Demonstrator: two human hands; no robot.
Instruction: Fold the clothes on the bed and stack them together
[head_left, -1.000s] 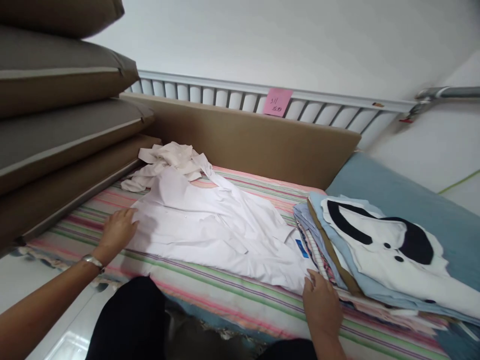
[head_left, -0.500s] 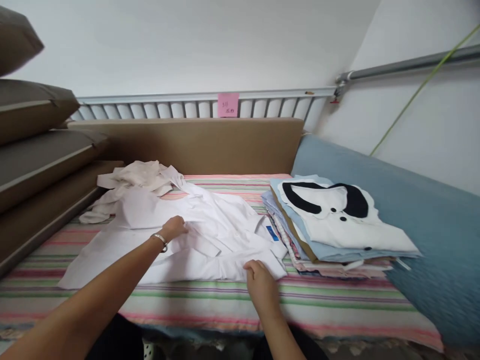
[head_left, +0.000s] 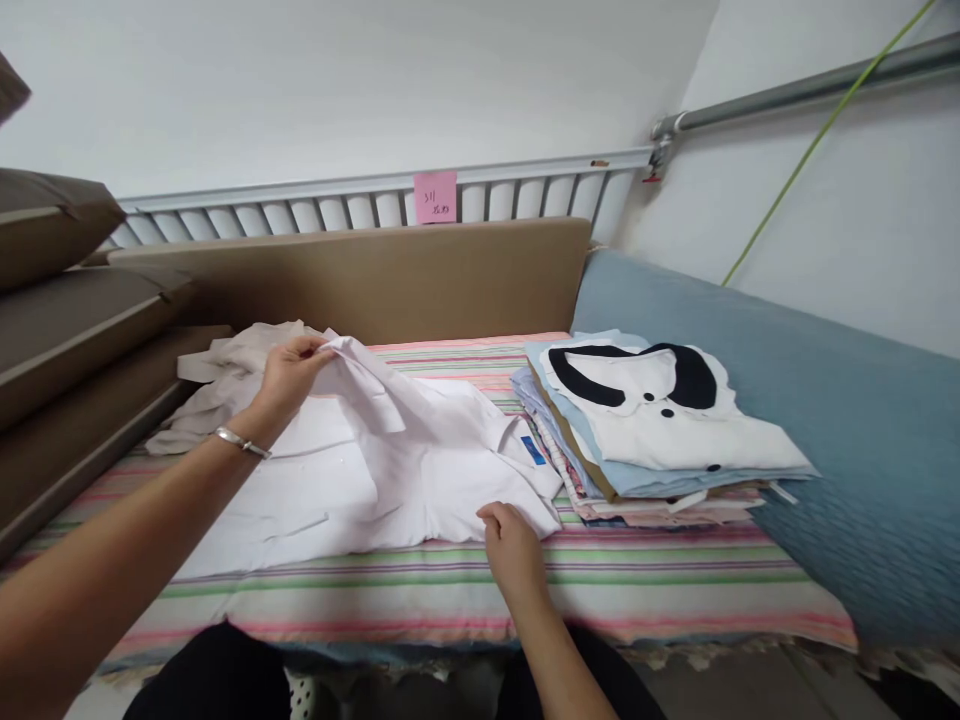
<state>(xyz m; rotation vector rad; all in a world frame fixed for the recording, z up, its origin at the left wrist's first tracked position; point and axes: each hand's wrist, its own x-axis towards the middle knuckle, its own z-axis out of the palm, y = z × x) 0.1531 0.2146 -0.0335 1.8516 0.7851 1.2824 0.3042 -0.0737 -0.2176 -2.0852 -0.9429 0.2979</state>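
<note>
A white shirt (head_left: 450, 470) with a blue label inside its collar lies spread on a striped cloth. My left hand (head_left: 294, 368), a bangle at its wrist, pinches an edge of the shirt and holds it raised at the far left. The fabric slopes from those fingers down to the part lying flat. My right hand (head_left: 514, 548) rests at the shirt's near edge, below the collar, its fingers curled and closed on the fabric.
A stack of folded clothes (head_left: 660, 430) stands on the right, topped by a white garment with a black collar. Crumpled beige clothing (head_left: 217, 385) lies at the left beside piled brown cushions (head_left: 82, 320). The striped cloth (head_left: 675, 590) covers the seat before a brown backrest (head_left: 390, 285).
My left hand has moved up and to the left, lifting the shirt's edge. My right hand stays at the near edge. The view has shifted slightly.
</note>
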